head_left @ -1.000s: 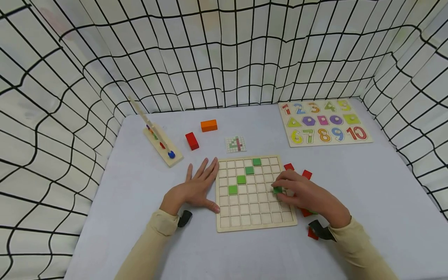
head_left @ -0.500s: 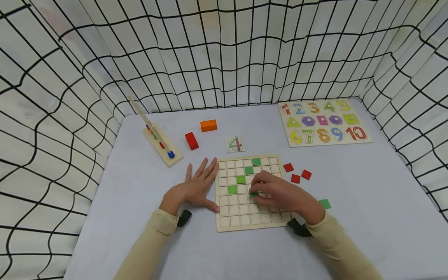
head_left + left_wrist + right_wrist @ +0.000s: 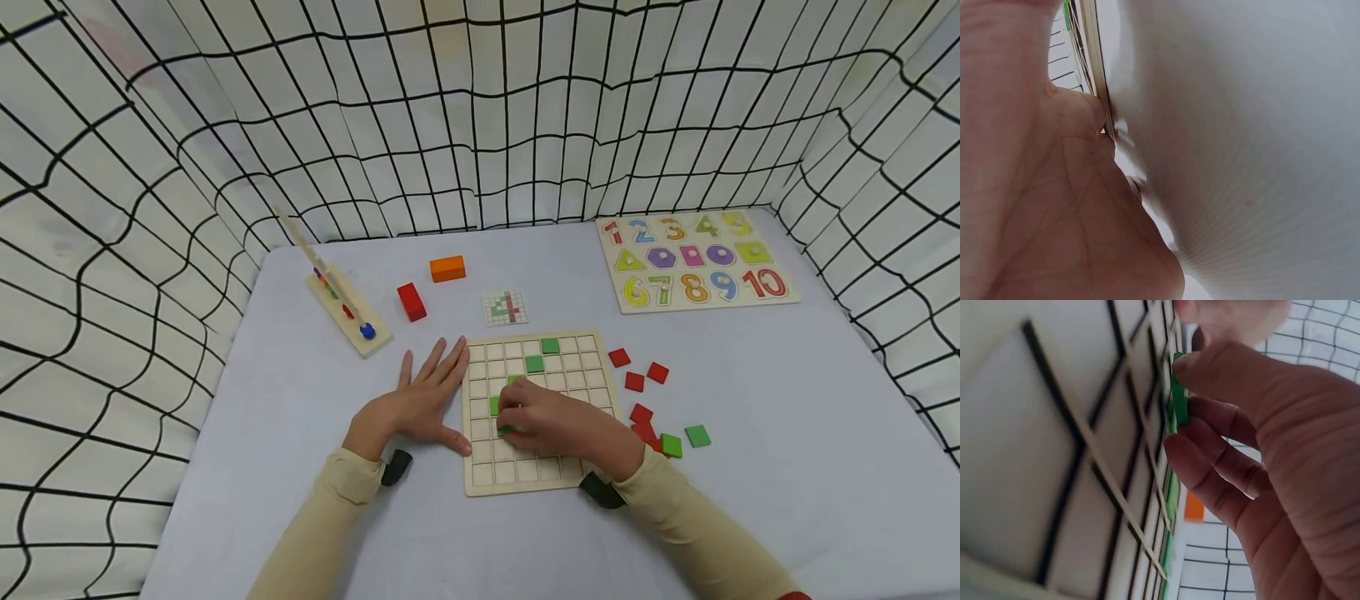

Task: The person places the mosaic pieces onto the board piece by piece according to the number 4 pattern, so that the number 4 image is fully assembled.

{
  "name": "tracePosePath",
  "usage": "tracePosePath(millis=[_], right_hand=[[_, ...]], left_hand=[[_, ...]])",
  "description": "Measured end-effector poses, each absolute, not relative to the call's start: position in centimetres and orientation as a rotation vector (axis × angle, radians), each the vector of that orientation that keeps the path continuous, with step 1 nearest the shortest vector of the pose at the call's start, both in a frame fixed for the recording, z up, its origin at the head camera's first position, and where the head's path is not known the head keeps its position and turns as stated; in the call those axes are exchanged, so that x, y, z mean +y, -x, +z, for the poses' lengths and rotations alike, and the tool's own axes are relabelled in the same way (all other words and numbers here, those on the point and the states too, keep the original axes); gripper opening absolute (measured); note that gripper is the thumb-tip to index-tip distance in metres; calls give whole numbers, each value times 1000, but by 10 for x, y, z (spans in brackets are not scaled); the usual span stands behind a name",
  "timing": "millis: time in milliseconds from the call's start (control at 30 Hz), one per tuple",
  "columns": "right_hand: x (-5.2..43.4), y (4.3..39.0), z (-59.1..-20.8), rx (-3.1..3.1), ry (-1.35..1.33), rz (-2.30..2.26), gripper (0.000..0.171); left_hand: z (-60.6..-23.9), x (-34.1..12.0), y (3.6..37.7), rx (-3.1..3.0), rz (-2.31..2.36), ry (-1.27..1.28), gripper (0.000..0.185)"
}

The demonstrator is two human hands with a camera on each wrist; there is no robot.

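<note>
A wooden grid board [image 3: 528, 472] lies flat on the white table, with several green tiles [image 3: 534, 363] set in a diagonal line of its cells. My right hand [image 3: 558, 421] is over the board's left part and pinches a green tile [image 3: 1180, 394] between thumb and fingers, just above the cells; in the head view that tile is mostly hidden under the fingers. My left hand [image 3: 420, 408] rests beside the board with fingers spread, thumb and fingertips touching its left edge. In the left wrist view the palm [image 3: 1079, 194] stands against the board's edge.
Several loose red tiles [image 3: 634, 382] and two green tiles [image 3: 697, 436] lie right of the board. Behind it are a small pattern card [image 3: 505, 308], a red block [image 3: 412, 302], an orange block [image 3: 447, 268], a wooden stand [image 3: 348, 312] and a number puzzle [image 3: 697, 262]. Black netting encloses the table.
My right hand has carried the green tile leftward from the board's right edge to its left columns, uncovering loose tiles at the right. My left hand has stayed in place.
</note>
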State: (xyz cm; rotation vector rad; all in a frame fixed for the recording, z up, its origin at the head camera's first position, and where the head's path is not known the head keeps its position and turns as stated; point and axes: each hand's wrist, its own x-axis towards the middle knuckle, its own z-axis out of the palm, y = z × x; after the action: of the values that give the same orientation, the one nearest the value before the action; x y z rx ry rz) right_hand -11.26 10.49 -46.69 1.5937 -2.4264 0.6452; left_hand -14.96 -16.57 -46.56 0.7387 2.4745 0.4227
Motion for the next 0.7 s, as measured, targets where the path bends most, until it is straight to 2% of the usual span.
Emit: tracePosePath(millis=[333, 700], right_hand=[[98, 107, -464, -2574, -1522, 547, 3], [109, 102, -463, -2598, -1542, 619, 10]], left_hand=[[-463, -162, 149, 2479, 360, -729, 150], [-460, -162, 148, 2482, 344, -718, 150]])
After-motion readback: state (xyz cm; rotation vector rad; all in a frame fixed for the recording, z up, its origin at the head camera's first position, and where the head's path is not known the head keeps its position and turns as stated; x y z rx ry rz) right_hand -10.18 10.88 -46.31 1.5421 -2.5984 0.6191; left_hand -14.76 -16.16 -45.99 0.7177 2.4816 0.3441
